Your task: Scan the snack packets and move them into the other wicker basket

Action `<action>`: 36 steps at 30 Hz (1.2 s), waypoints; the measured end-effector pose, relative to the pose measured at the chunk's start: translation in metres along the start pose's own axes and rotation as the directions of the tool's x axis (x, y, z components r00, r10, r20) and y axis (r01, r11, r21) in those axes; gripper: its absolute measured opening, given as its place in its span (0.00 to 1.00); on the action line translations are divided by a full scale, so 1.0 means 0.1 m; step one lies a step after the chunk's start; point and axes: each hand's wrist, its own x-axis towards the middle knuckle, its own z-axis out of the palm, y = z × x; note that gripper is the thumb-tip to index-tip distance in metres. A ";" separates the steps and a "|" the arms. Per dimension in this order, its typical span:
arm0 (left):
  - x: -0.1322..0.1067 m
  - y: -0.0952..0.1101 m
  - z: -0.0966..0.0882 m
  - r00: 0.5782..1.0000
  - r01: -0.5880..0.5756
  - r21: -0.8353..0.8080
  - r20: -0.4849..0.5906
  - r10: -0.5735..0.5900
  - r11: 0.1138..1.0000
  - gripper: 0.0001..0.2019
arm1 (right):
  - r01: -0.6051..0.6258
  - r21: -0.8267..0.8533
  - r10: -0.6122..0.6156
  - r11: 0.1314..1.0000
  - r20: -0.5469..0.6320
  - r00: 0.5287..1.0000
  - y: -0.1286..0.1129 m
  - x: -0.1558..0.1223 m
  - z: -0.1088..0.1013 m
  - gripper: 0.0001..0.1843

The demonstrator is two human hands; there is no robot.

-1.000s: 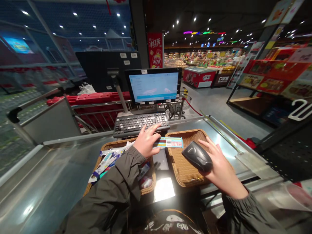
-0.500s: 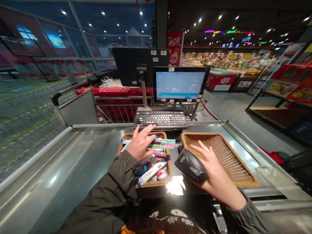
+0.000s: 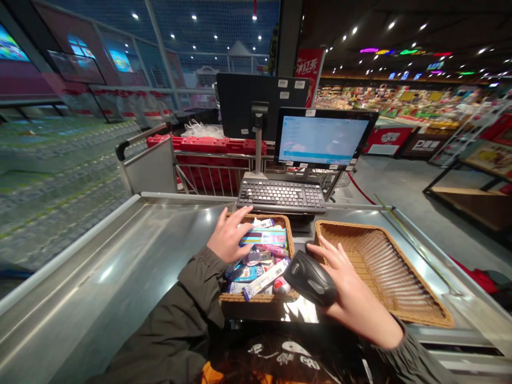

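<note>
In the head view, my left hand (image 3: pixel 230 234) is over the left wicker basket (image 3: pixel 291 250), its thumb and index finger closed on the left end of a long, striped packet (image 3: pixel 274 236) with a barcode. The outer fingers of that hand stretch out. Small packaged goods fill this basket, among them a slim white box (image 3: pixel 266 279) with blue ends and a pink tube (image 3: pixel 274 249). My right hand (image 3: pixel 346 282) grips a black barcode scanner (image 3: pixel 310 278), whose front end points left, near the basket's right rim.
A second wicker basket (image 3: pixel 384 266) stands on the right of the metal counter (image 3: pixel 160 256). Behind the baskets are a keyboard (image 3: pixel 282 194), a lit screen (image 3: pixel 324 140) and a dark display back (image 3: pixel 240 109). Shopping carts with red parts (image 3: pixel 208 144) stand beyond.
The view has turned slightly left, so the counter and baskets appear further right. My left hand and the striped packet have moved left relative to the basket. The scanner stays in my right hand.
</note>
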 end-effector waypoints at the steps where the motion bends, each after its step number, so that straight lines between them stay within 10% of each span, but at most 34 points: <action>1: -0.01 -0.01 0.00 1.000 -0.005 -0.006 -0.006 0.005 1.000 0.17 | 0.000 0.000 0.000 1.000 0.003 1.000 0.00 0.00 0.00 0.23; 17: -0.04 -0.32 0.10 0.978 0.208 0.039 -0.039 -0.207 0.977 0.14 | -0.043 0.007 0.043 0.999 -0.040 0.998 0.04 -0.08 0.04 0.23; 36: -0.20 -0.56 0.49 0.715 0.610 0.252 0.235 -0.659 0.751 0.20 | -0.058 0.033 0.059 0.998 -0.016 0.998 0.05 0.05 0.14 0.26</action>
